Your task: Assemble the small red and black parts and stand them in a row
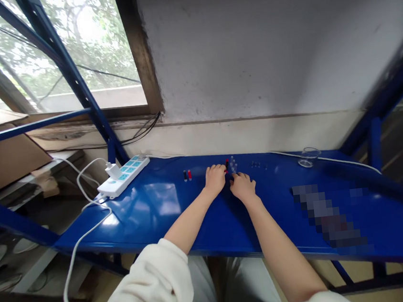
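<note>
Both my hands rest on a blue metal shelf [165,212], close together near its far edge. My left hand [214,177] has its fingers curled down beside a small cluster of tiny red, black and clear pieces [231,164]. My right hand [243,185] is also curled, fingertips touching the same cluster. What the fingers pinch is too small to make out. A black piece and a red piece [187,175] stand apart to the left of my left hand.
A white power strip [125,176] with a plugged-in adapter and white cable [75,250] lies at the shelf's left. A small clear dish [308,157] and thin wire sit at the right. Tiny dark parts [256,165] lie beyond my right hand. Blue rack posts frame both sides.
</note>
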The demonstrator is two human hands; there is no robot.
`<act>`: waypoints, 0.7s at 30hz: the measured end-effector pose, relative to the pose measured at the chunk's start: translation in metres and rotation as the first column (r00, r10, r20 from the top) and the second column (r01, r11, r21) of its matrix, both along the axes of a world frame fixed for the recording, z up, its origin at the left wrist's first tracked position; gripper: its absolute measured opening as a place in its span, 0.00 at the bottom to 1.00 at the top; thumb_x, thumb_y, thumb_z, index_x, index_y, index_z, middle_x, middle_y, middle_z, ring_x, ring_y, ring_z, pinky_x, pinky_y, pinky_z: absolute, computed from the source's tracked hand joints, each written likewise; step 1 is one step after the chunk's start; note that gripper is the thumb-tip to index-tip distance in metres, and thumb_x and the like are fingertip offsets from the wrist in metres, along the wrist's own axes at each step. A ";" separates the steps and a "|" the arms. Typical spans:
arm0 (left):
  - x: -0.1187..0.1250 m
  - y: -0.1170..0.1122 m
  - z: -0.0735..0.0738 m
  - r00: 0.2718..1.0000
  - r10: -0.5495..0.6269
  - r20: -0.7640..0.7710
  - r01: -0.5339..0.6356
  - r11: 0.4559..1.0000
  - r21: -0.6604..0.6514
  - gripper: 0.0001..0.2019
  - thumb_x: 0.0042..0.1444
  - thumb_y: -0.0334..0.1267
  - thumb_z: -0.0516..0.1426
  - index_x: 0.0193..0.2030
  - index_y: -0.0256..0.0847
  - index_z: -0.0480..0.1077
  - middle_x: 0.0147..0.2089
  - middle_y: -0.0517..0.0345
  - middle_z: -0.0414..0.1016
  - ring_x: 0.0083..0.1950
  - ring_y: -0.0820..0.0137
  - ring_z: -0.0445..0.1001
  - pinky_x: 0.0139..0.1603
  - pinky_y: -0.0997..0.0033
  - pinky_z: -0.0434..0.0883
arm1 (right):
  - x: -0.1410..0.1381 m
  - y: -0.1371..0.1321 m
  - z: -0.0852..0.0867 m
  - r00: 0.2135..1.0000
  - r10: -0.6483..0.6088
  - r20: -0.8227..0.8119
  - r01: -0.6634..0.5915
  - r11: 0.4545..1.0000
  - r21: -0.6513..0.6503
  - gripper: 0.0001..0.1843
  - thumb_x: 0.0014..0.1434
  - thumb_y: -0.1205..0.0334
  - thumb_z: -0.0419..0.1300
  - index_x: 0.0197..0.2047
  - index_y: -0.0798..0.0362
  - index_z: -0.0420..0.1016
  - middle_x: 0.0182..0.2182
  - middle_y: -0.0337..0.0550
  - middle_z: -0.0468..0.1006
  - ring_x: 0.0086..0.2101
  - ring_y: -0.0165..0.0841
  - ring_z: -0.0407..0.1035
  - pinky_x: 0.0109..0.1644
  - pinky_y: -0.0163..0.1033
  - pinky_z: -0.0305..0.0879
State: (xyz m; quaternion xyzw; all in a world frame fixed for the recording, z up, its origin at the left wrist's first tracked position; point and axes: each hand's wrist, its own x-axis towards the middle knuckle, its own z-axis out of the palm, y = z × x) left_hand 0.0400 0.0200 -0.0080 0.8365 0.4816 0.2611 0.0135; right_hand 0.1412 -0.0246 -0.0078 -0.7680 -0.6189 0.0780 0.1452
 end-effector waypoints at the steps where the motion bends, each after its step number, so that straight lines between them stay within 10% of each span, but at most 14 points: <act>1: -0.002 0.000 0.002 1.000 -0.001 0.017 0.001 1.000 0.007 0.11 0.56 0.32 0.47 0.41 0.40 0.67 0.41 0.51 0.71 0.45 0.62 0.66 0.47 0.60 0.60 | 0.000 0.000 -0.001 1.000 0.000 0.003 0.000 1.000 -0.004 0.23 0.57 0.62 0.46 0.56 0.54 0.62 0.55 0.56 0.60 0.55 0.47 0.51 0.51 0.58 0.49; 7: -0.025 -0.007 0.003 0.968 -0.040 0.246 0.047 0.999 -0.023 0.06 0.54 0.33 0.52 0.36 0.40 0.69 0.35 0.55 0.73 0.40 0.67 0.68 0.43 0.67 0.64 | -0.001 0.004 -0.009 1.000 0.002 0.005 -0.002 1.000 0.007 0.25 0.59 0.57 0.45 0.59 0.52 0.57 0.58 0.54 0.56 0.57 0.47 0.46 0.52 0.61 0.45; 14: -0.049 -0.027 -0.007 0.773 0.049 0.632 0.011 0.996 -0.091 0.04 0.51 0.34 0.54 0.34 0.38 0.68 0.32 0.56 0.72 0.33 0.72 0.70 0.38 0.71 0.68 | -0.002 0.008 -0.016 1.000 -0.016 0.001 0.016 1.000 -0.001 0.27 0.60 0.53 0.42 0.59 0.54 0.57 0.59 0.53 0.55 0.58 0.47 0.44 0.54 0.63 0.42; 21: -0.048 -0.032 -0.015 0.766 0.046 0.641 -0.001 0.998 -0.070 0.05 0.51 0.36 0.54 0.33 0.38 0.69 0.30 0.56 0.72 0.32 0.73 0.70 0.38 0.70 0.68 | -0.001 0.011 -0.021 0.999 -0.034 0.003 0.034 0.999 0.019 0.26 0.60 0.54 0.41 0.59 0.53 0.57 0.59 0.52 0.55 0.58 0.46 0.44 0.55 0.62 0.40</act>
